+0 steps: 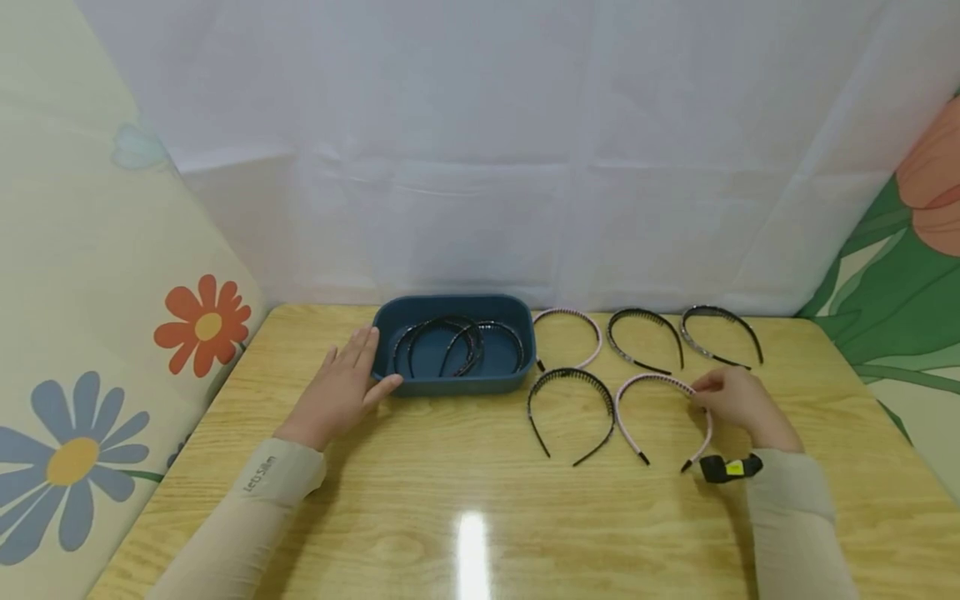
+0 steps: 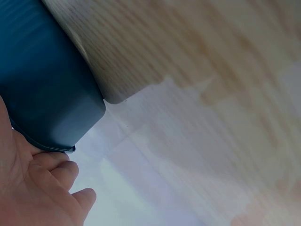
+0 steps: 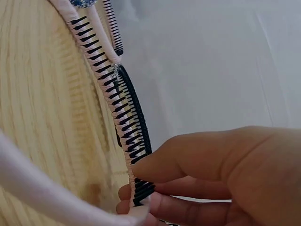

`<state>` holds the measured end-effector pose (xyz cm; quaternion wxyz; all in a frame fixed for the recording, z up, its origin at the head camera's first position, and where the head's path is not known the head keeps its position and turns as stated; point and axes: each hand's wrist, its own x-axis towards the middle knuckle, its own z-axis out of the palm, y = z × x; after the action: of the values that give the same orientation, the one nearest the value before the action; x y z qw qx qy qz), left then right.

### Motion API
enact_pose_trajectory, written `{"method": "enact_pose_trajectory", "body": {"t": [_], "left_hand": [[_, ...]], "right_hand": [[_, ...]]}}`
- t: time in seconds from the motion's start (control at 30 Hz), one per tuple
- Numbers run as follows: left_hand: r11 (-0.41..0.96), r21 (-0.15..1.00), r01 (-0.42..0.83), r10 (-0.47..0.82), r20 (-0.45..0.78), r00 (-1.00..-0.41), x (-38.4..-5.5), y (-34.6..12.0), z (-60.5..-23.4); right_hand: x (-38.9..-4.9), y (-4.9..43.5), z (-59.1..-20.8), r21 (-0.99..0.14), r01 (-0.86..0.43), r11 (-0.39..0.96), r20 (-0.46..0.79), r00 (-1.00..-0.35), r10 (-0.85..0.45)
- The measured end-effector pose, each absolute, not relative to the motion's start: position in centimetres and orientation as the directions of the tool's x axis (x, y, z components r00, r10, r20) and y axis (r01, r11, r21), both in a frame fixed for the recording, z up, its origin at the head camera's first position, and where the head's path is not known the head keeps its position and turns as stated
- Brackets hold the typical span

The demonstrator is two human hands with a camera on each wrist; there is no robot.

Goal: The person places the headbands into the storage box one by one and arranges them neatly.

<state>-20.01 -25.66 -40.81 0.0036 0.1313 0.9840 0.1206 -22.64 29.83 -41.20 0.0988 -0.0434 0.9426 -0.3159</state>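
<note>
At the left end of a dark blue plastic basin (image 1: 457,386), my left hand (image 1: 337,387) rests on the rim, fingers extended and thumb spread along the front edge. The left wrist view shows fingertips at the basin rim (image 2: 63,149). Several dark headbands (image 1: 480,343) lie overlapping inside the basin. My right hand (image 1: 742,404) pinches a pink toothed headband (image 1: 654,377) by its right side between thumb and fingers. Black comb teeth line its inner side in the right wrist view, where the thumb presses on the pink band (image 3: 115,106).
Beside the pinched band lies a black headband (image 1: 570,372). Behind them are another pink headband (image 1: 597,333) and two dark headbands (image 1: 643,312) (image 1: 720,311). A white cloth (image 1: 465,167) hangs behind the wooden table (image 1: 420,500); flowered panels (image 1: 210,250) stand at both sides.
</note>
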Motion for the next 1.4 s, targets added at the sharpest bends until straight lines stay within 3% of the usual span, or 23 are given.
{"method": "enact_pose_trajectory", "body": {"t": [0.2,0.57,1.07,1.4], "left_hand": [[0.938,0.237,0.254,0.255,0.024,-0.967,-20.1,-25.7,-40.8],[0.939,0.232,0.253,0.253,0.030,-0.967,-20.0,-25.7,-40.7],[0.937,0.231,0.263,0.261,0.039,-0.964,-20.0,-25.6,-40.8],[0.937,0.233,0.259,0.259,0.029,-0.965,-20.1,-25.6,-40.8]], "right_hand": [[-22.4,30.0,-40.6,-0.687,0.019,0.726,-0.182,-0.972,-0.147],[-22.1,30.0,-39.6,-0.699,0.030,0.714,-0.152,-0.983,-0.106],[-22.2,27.5,-39.5,-0.836,0.056,0.545,-0.106,-0.993,-0.059],[-22.2,25.8,-39.8,-0.858,0.026,0.514,-0.060,-0.997,-0.051]]}}
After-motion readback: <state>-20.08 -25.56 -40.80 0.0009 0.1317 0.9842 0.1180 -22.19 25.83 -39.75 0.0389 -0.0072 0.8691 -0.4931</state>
